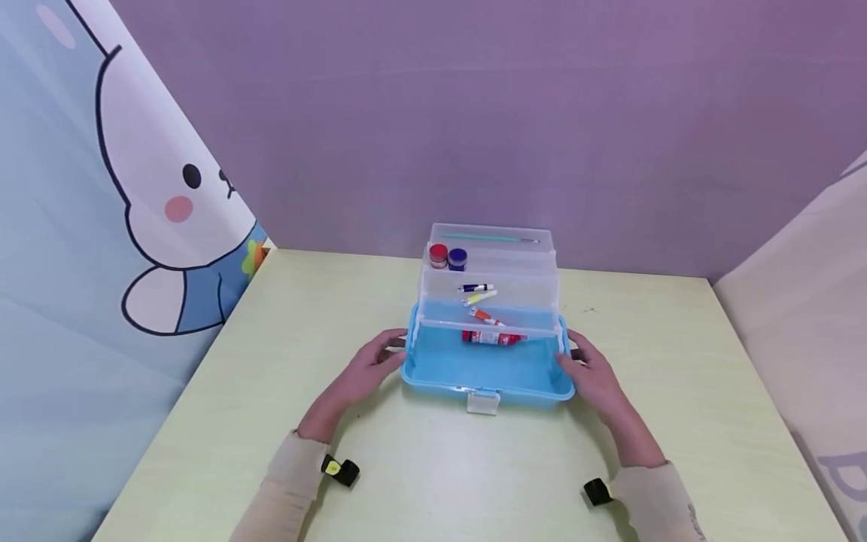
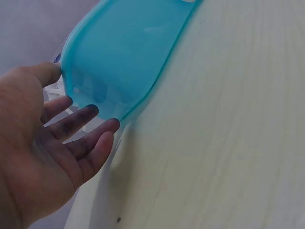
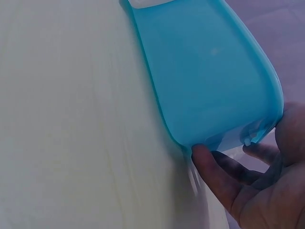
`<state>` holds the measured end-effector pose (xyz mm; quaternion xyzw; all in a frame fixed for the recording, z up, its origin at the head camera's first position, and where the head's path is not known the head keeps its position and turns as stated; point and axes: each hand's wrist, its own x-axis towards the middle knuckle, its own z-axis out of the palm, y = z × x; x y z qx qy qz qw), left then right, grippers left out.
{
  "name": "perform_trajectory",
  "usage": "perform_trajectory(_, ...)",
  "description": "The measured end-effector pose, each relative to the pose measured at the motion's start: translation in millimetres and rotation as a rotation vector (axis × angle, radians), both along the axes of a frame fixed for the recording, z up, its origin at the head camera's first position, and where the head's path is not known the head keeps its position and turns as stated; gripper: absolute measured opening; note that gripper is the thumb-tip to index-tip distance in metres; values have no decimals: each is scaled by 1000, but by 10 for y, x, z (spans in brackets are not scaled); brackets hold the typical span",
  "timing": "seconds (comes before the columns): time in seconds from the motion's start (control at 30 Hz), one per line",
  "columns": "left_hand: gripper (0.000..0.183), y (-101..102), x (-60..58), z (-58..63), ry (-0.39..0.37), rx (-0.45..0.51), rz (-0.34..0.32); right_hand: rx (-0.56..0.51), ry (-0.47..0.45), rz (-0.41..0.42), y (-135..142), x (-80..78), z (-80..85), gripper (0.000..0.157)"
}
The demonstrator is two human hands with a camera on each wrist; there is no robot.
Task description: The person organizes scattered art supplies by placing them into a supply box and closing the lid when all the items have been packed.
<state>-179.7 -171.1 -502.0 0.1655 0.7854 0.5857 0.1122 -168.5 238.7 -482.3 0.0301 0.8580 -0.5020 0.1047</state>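
Note:
A blue storage box (image 1: 488,388) stands unfolded on the table, with clear stepped trays (image 1: 528,316) raised at its back. My left hand (image 1: 369,369) touches its left end, fingers nearly straight and spread in the left wrist view. At the opposite end, the fingertips of my right hand (image 1: 596,376) rest against the side wall. A red tube (image 1: 491,338) lies in the base, partly behind the lower tray. Small paint tubes with dark (image 1: 476,287), yellow (image 1: 479,298) and orange (image 1: 486,316) labels lie in the trays. Higher up are a red-lidded jar (image 1: 438,256) and a blue-lidded jar (image 1: 457,260).
A thin teal paintbrush (image 1: 488,238) lies along the topmost clear section. A clear latch (image 1: 483,403) hangs at the box front. Behind the pale table (image 1: 325,301) rises a purple backdrop (image 1: 474,113); a rabbit-print cloth (image 1: 61,301) hangs at left, a pale cloth (image 1: 806,301) at right.

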Motion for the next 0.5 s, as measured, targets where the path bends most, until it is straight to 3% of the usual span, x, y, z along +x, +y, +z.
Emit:
perform_trajectory(0.27, 44, 44, 15, -13, -104, 90, 37, 9, -19, 2, 5, -17, 24, 63)
perform_trajectory(0.37, 44, 48, 18, -11, -105, 102, 41, 16, -39, 13, 15, -18, 17, 67)
perform_trajectory(0.5, 43, 46, -22, 139, -79, 76, 44, 25, -42, 43, 20, -44, 59, 72)
